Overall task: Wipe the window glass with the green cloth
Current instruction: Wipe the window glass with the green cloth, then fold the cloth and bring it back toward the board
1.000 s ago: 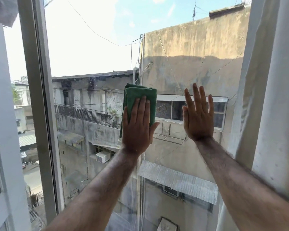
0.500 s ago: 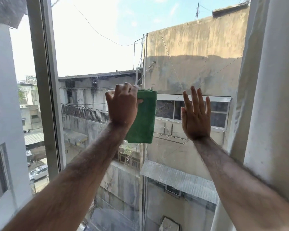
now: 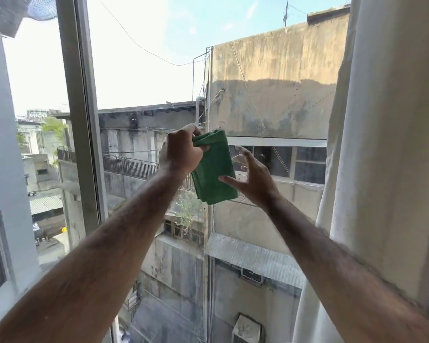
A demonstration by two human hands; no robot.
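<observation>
The window glass (image 3: 144,78) is being flanked by a grey frame post (image 3: 81,115) on the left and a pale curtain (image 3: 382,144) on the right. In front of the pane's middle, the folded green cloth (image 3: 214,169) is being pinched at its top corner by the closed left hand (image 3: 181,151); it is being hung long axis near vertical, lower end tilted rightward. Its right edge is being neared by the right hand (image 3: 252,178), fingers spread open.

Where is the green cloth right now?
In the head view's centre, the green cloth hangs from the left hand, gripped at its top, with the open right hand just beside it.
</observation>
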